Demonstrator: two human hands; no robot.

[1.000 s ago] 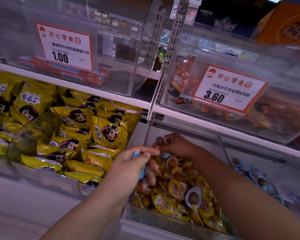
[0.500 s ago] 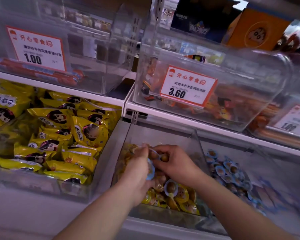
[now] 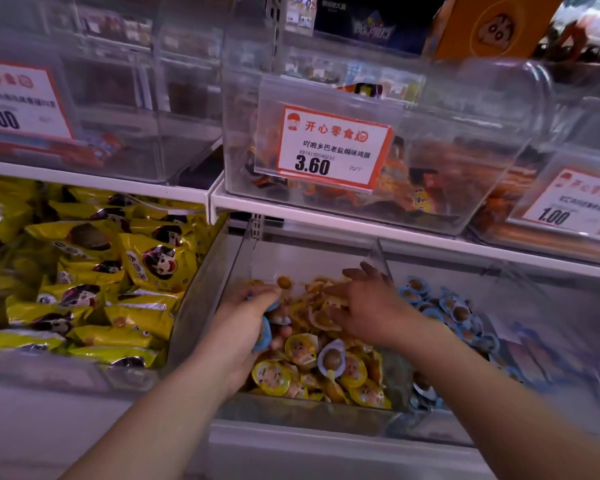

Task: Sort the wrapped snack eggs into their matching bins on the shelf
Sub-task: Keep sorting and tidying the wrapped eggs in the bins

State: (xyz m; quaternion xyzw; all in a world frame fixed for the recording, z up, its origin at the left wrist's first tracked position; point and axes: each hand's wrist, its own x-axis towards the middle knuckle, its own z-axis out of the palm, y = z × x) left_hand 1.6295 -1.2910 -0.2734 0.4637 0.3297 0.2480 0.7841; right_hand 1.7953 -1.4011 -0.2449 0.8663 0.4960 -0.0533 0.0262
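Holding one blue-wrapped egg (image 3: 266, 336), left hand (image 3: 245, 327).

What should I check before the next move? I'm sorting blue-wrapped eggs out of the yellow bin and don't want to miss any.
1. Left hand holds blue-wrapped eggs already picked: ok.
2. Right hand free to pick: ok, fingers spread over the pile, gripping nothing visible.
3. Yellow-wrapped egg bin free of strays: not ok, one blue-rimmed egg lies among the yellow ones near the front.
4. Blue-wrapped egg bin reachable on the right: ok, open just beyond the clear divider.
5. More blue strays buried under the pile: cannot tell.
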